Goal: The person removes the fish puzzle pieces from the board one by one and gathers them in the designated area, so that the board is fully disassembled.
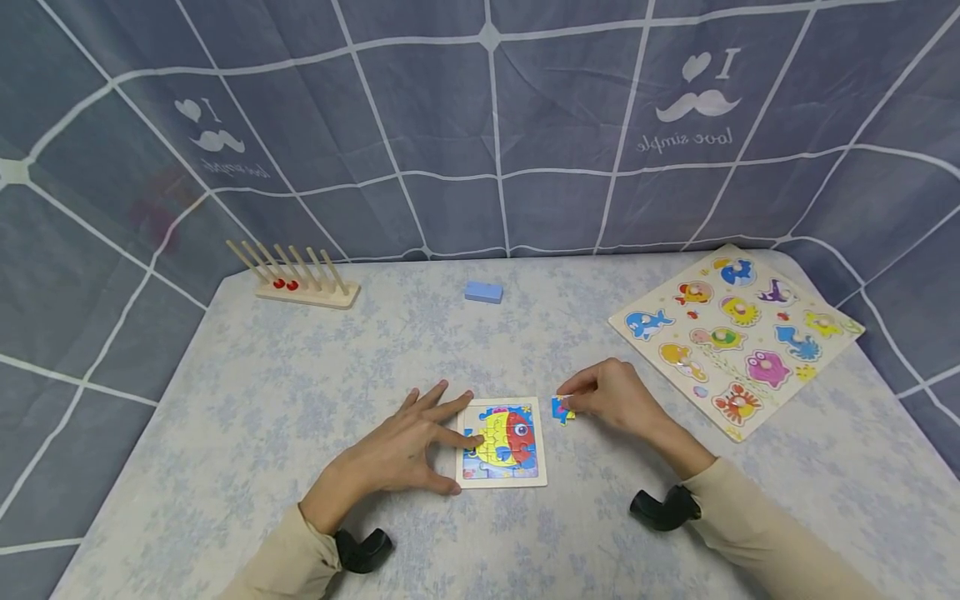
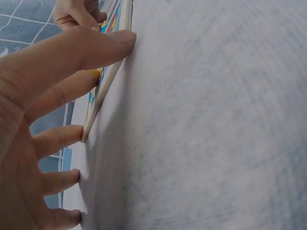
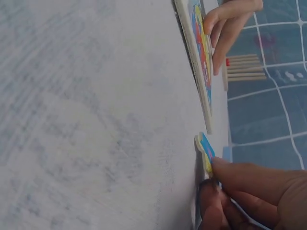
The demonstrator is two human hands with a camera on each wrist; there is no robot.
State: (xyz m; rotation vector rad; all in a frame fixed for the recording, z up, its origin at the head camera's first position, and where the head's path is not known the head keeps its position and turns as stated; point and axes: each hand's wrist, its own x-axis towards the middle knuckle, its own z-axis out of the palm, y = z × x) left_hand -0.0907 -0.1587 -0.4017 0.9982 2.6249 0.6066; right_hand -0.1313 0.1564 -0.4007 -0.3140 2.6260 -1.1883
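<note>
Sleeves (image 1: 776, 521) foremost, I judge piece-fitting in hand: wide-spread left fingers (image 1: 454, 438) touch the fish puzzle (image 1: 512, 442) on the desk (image 1: 390, 337); right fingers (image 1: 583, 382) pinch a loose piece (image 1: 561, 409) beside it, probably needing alignment next.

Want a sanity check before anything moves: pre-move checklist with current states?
1. Right hand pinches small blue-and-yellow jigsaw piece: ok.
2. Left hand touches square wooden-framed fish puzzle: ok.
3. Puzzle rests on pale blue-patterned tabletop: ok.
4. Jigsaw piece seated in puzzle: not ok; held beside it.
5. Matching slot uncovered: cannot tell; left hand hides part of the puzzle.
6. Blue rectangular block apart from puzzle: ok.
</note>
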